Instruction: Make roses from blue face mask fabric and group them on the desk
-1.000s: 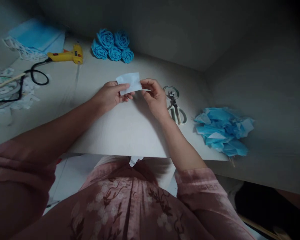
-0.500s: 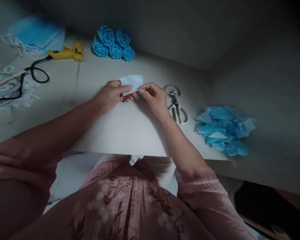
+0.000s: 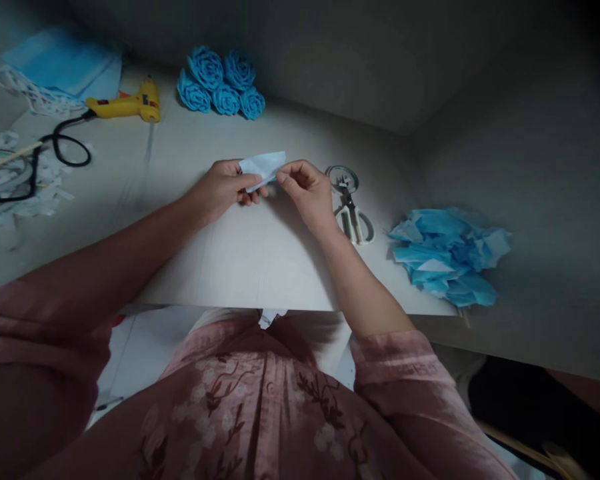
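With the small pale blue sheet (image 3: 265, 161) as the centre of my dial, I have it raised over the tabletop (image 3: 240, 267), where a lost grip would drop it. My left hand (image 3: 228, 188) pinches it from nine o'clock, thumb flat on top and fingers curled below; my right hand (image 3: 307, 193) has thumb and forefinger pressed together on its edge, between three and four o'clock. That right pinch worries me more: it catches only a narrow margin, so a sideways tug could slide the edge free or stretch it crooked. The sheet looks thin and limp, and its surface is already bent rather than flat; if my left thumb bears down while the other side lifts, I would expect a crease to run across the middle. The lower side hides behind my fingers, so I cannot tell whether the layers lie even there. Scissors (image 3: 349, 202) lie just beside my right hand at about four o'clock, and a careless swing of that wrist could knock them. The yellow glue gun (image 3: 125, 107) at ten o'clock is well apart; whether it is hot I cannot tell, but reaching past the blue rolled flowers (image 3: 223, 83) at eleven could disturb them.
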A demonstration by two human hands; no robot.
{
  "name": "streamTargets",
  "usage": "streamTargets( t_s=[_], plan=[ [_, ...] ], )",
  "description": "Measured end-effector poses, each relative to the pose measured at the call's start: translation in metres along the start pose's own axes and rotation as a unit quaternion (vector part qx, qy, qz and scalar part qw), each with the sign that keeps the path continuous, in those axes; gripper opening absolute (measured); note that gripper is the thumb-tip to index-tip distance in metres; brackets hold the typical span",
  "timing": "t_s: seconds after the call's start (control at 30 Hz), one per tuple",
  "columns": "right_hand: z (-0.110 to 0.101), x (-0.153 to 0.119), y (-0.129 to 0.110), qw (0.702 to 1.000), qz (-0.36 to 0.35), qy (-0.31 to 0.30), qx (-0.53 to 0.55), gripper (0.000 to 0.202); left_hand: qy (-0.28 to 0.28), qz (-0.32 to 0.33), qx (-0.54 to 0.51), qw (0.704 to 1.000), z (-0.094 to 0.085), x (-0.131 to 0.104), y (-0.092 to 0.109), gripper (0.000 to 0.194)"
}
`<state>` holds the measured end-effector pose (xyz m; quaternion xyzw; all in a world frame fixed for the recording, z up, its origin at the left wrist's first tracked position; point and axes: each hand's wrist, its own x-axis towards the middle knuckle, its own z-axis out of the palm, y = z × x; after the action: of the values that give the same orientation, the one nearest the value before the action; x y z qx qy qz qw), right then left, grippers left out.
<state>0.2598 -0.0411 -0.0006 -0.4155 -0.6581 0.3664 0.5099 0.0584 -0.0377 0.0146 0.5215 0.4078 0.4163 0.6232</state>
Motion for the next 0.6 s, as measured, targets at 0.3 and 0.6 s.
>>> streamTargets(
  t_s=[0.3,0.6],
  plan=[
    [-0.001,0.001,0.011,1.0,0.015,0.011,0.003,0.046,0.001,0.045,-0.022,0.999,0.003,0.001,-0.001,0.028],
    [-0.002,0.002,0.018,1.0,0.0,0.003,-0.008,0.05,0.026,0.076,0.042,0.996,0.003,0.002,-0.004,0.058]
  ],
)
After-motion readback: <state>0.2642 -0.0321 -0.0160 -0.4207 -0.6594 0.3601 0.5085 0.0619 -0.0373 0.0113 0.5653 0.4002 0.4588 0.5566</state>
